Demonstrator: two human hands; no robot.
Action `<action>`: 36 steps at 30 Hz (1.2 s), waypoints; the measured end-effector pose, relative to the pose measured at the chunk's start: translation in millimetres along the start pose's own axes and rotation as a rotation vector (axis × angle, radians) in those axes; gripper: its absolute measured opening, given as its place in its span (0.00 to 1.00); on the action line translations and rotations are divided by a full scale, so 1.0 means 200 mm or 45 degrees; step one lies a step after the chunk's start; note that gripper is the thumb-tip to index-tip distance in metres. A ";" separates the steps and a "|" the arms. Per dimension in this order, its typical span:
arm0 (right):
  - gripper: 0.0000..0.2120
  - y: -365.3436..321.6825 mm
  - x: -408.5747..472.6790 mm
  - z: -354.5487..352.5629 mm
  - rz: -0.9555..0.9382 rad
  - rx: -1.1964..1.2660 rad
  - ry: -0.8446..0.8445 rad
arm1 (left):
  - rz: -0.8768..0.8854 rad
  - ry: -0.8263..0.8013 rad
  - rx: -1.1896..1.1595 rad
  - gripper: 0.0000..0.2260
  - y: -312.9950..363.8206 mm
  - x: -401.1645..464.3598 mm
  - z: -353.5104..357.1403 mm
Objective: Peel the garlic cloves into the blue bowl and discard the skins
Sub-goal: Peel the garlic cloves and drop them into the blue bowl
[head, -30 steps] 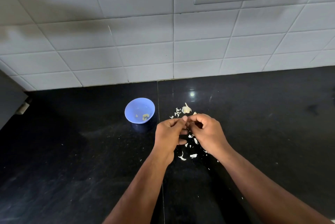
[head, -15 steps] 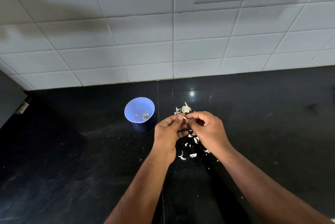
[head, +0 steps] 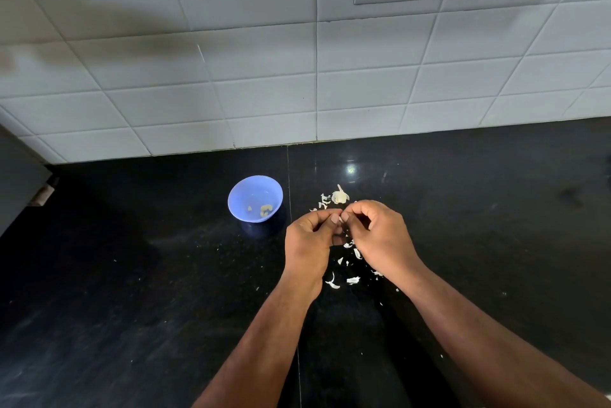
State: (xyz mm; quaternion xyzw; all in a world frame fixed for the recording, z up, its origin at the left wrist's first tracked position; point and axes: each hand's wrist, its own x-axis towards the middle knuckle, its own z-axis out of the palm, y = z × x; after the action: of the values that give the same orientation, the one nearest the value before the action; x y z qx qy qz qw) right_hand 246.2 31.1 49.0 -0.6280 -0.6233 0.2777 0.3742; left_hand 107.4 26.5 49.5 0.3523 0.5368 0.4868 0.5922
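Your left hand (head: 309, 239) and right hand (head: 380, 237) meet fingertip to fingertip, pinching a small pale garlic clove (head: 340, 220), mostly hidden. The round blue plastic bowl (head: 255, 198) sits at ten o'clock from them; white papery skins (head: 352, 280) litter the black stone counter (head: 132, 275) beneath.

1. Blue bowl (head: 255, 197): small, round, upright on the black counter, left of the skins, with a few pale peeled cloves (head: 265, 208) at the bottom.
2. Garlic piece (head: 340, 196): whitish, unpeeled, lying just right of the bowl.
3. Garlic skins (head: 352, 280): thin white flakes scattered nearer.
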 end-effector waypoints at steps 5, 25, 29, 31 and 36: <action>0.07 0.00 -0.02 0.04 0.356 0.268 -0.034 | -0.075 0.058 -0.231 0.08 -0.02 0.00 0.00; 0.09 -0.07 -0.10 0.01 0.380 0.986 -0.009 | 0.028 0.014 -0.153 0.06 0.00 -0.05 0.02; 0.08 -0.06 -0.08 0.00 0.352 0.942 -0.007 | 0.053 0.032 -0.086 0.04 0.02 -0.05 0.02; 0.08 -0.06 -0.08 -0.01 0.345 0.893 -0.014 | 0.073 0.054 0.001 0.04 0.02 -0.05 0.01; 0.07 -0.07 -0.07 -0.02 0.327 0.743 -0.058 | 0.109 0.060 0.208 0.04 0.01 -0.04 -0.02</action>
State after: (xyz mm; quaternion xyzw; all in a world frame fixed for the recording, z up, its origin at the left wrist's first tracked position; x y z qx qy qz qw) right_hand 240.7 16.0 60.3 -0.5613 -0.4412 0.5035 0.4865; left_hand 104.2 19.5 53.1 0.4106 0.5729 0.4746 0.5273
